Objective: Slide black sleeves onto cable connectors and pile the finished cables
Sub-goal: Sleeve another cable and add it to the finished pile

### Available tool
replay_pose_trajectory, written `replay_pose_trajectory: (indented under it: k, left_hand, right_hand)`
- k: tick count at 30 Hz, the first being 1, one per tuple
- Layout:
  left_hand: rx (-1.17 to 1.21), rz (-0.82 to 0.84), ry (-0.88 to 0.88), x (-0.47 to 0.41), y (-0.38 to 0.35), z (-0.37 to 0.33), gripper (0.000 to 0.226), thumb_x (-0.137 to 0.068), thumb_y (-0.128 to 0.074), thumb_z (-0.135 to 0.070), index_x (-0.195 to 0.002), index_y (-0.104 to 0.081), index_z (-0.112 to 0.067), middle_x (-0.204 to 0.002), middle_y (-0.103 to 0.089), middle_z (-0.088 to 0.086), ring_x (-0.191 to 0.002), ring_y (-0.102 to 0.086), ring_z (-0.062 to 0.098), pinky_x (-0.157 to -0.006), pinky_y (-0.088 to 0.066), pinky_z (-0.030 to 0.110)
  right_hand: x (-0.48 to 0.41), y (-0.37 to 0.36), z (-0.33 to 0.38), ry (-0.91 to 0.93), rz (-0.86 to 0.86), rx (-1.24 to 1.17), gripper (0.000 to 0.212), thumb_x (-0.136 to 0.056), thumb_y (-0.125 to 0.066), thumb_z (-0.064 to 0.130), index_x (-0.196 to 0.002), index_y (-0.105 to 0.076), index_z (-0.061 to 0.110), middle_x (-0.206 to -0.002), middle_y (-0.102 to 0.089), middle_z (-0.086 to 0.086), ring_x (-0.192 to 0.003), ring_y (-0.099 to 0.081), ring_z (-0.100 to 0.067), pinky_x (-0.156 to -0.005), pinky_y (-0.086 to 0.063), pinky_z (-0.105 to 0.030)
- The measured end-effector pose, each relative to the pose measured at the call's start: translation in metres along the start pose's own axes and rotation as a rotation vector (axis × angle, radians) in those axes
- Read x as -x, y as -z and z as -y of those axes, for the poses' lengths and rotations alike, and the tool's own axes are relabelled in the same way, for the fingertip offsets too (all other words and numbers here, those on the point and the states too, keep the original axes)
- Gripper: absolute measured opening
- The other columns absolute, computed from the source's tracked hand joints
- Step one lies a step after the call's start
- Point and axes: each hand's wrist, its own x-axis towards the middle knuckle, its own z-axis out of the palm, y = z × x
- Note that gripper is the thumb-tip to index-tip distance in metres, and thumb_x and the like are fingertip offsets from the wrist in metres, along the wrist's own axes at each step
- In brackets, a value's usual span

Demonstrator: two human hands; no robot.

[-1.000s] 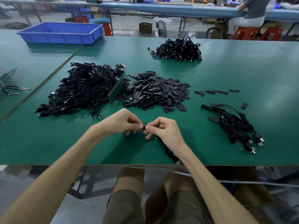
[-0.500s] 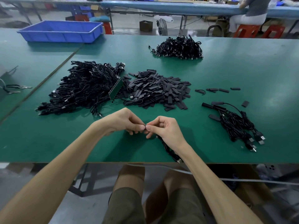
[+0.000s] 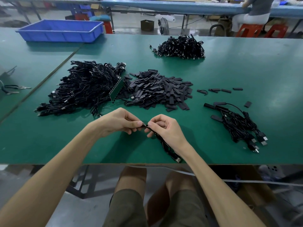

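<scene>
Green worktable (image 3: pixel 246 71) carries the sleeve pile (image 3: pixel 160 89) at 12 o'clock from the hands and the finished cables (image 3: pixel 237 125) at 3 o'clock. Left hand (image 3: pixel 118 123) and right hand (image 3: pixel 165 128) both pinch the cable (image 3: pixel 165 145) end, fingertips nearly touching; sleeve and connector cannot be told apart there. Risk: a skewed push may buckle the soft sleeve or slip the connector from the pinch.

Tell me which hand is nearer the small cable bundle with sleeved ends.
Right. The right hand sits left of the cable bundle, across bare table; the left hand is farther left, beyond it.
</scene>
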Motion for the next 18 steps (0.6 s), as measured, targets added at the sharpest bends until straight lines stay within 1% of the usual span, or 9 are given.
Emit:
replay_pose_trajectory:
  k: [4, 8, 11, 16, 18]
  left_hand:
    - [0.022, -0.03, -0.039, 0.0021, 0.0, 0.0048, 0.021, -0.08, -0.079, -0.029, -0.092, -0.083, -0.013, -0.085, -0.077, 0.006, -0.068, -0.065, 0.008, -0.063, -0.055, 0.018]
    - [0.009, -0.043, -0.074, 0.0022, -0.0025, 0.0058, 0.018, -0.079, -0.08, -0.029, -0.091, -0.083, -0.015, -0.086, -0.077, 0.008, -0.067, -0.066, 0.009, -0.063, -0.055, 0.018]
    - [0.006, -0.05, -0.096, 0.0021, -0.0027, 0.0073, 0.02, -0.079, -0.079, -0.028, -0.094, -0.083, -0.014, -0.087, -0.077, 0.009, -0.068, -0.067, 0.011, -0.064, -0.056, 0.02]
    - [0.014, -0.048, -0.109, 0.002, -0.0023, 0.0092, 0.022, -0.082, -0.078, -0.026, -0.099, -0.082, -0.013, -0.081, -0.073, 0.007, -0.069, -0.066, 0.013, -0.068, -0.058, 0.022]
    - [0.011, -0.057, -0.12, 0.0023, -0.0026, 0.0091, 0.023, -0.082, -0.078, -0.027, -0.1, -0.082, -0.013, -0.079, -0.072, 0.011, -0.069, -0.067, 0.013, -0.068, -0.057, 0.022]
  right_hand:
    - [-0.0008, 0.0001, -0.001, 0.003, 0.012, 0.018, 0.014, -0.097, -0.072, 0.01, -0.098, -0.066, -0.003, -0.084, -0.079, -0.013, -0.068, -0.073, -0.023, -0.068, -0.058, -0.03]
    - [-0.0002, 0.0009, -0.0016, 0.015, 0.018, 0.028, 0.01, -0.095, -0.074, 0.01, -0.094, -0.069, 0.001, -0.082, -0.078, -0.012, -0.066, -0.072, -0.021, -0.066, -0.056, -0.026]
    - [0.0, 0.0016, -0.0024, 0.02, 0.027, 0.017, 0.008, -0.096, -0.073, 0.01, -0.094, -0.07, 0.003, -0.083, -0.079, -0.012, -0.067, -0.073, -0.022, -0.067, -0.058, -0.028]
    - [-0.0003, 0.0019, -0.0032, 0.02, 0.031, 0.004, 0.01, -0.096, -0.072, 0.007, -0.098, -0.07, -0.002, -0.085, -0.08, -0.012, -0.069, -0.075, -0.022, -0.07, -0.06, -0.029]
    - [-0.0005, 0.0024, -0.0032, 0.02, 0.028, 0.0, 0.011, -0.096, -0.071, 0.006, -0.098, -0.069, -0.004, -0.085, -0.079, -0.013, -0.068, -0.075, -0.023, -0.069, -0.06, -0.03]
